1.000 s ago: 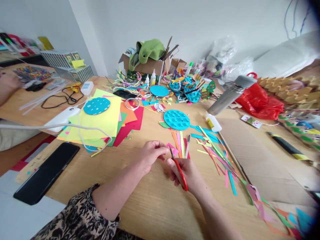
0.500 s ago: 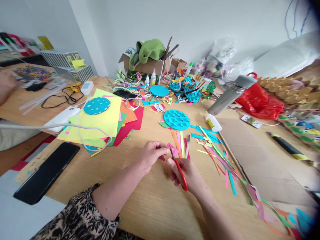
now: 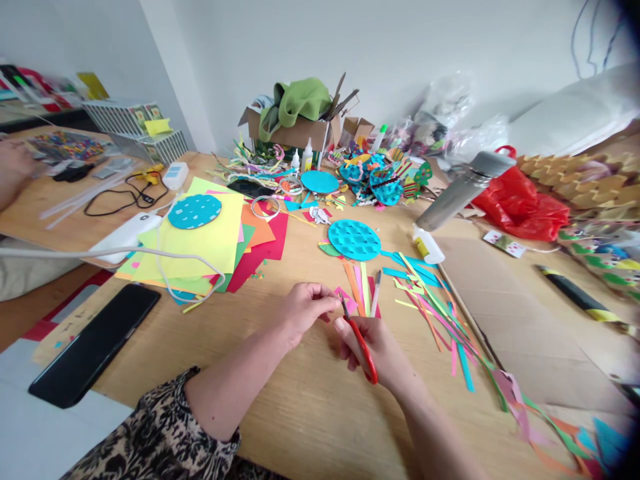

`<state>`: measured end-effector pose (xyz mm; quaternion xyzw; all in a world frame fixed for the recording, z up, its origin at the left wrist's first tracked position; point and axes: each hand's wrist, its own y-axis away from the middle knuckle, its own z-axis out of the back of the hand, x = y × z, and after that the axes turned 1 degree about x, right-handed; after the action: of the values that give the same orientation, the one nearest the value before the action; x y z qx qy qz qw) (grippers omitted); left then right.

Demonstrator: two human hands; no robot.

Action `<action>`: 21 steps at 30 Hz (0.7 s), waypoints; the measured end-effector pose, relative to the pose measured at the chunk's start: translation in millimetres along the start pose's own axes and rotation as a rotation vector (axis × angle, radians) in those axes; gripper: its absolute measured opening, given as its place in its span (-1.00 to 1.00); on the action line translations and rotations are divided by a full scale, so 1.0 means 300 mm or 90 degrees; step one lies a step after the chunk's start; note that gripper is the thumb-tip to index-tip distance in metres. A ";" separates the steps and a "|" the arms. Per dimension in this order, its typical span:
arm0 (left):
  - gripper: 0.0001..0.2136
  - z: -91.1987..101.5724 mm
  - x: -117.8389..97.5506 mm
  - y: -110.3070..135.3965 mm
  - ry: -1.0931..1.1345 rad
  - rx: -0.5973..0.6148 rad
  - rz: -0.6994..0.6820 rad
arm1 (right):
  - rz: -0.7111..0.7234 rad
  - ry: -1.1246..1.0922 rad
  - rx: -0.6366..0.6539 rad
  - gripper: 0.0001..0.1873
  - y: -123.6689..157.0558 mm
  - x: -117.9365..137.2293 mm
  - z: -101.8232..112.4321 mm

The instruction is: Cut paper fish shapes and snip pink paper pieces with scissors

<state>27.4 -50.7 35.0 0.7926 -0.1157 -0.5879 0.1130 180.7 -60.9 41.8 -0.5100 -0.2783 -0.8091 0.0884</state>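
My left hand [image 3: 303,312] pinches a small pink paper piece [image 3: 347,299] just above the wooden table [image 3: 240,340]. My right hand [image 3: 383,353] is wrapped around red-handled scissors [image 3: 361,340], whose blades point up at the pink piece. Loose paper strips [image 3: 430,313] in pink, green, orange and blue lie fanned out just right of both hands. A blue woven paper disc [image 3: 354,239] rests beyond the hands.
A stack of coloured paper sheets [image 3: 210,243] with a blue disc lies at left, a black phone [image 3: 93,343] near the front left edge. A metal flask [image 3: 463,190], glue bottle [image 3: 426,243], red bag [image 3: 520,203] and cardboard sheet [image 3: 525,320] sit right. Another person's hand [image 3: 15,167] shows far left.
Almost nothing has moved; my hands, the scissors and the pink piece have shifted very slightly.
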 end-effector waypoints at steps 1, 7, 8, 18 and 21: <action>-0.85 0.000 0.000 -0.001 0.000 0.001 0.000 | -0.002 0.000 -0.001 -0.35 -0.001 -0.003 0.001; -0.84 0.000 0.001 -0.002 0.003 0.003 0.008 | -0.010 -0.011 0.007 -0.36 -0.005 -0.017 0.004; -0.84 0.000 0.001 -0.002 0.006 0.002 0.009 | -0.012 -0.011 0.006 -0.36 -0.004 -0.017 0.004; -0.82 0.001 0.002 0.000 0.018 0.009 0.017 | -0.018 -0.002 0.000 -0.38 -0.005 -0.008 0.007; -0.82 0.001 0.002 0.000 0.025 0.001 0.007 | -0.019 -0.002 0.003 -0.37 -0.006 -0.012 0.007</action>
<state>27.4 -50.9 34.3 0.8035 -0.1180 -0.5714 0.1180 183.2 -58.7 38.8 -0.5069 -0.2882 -0.8087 0.0773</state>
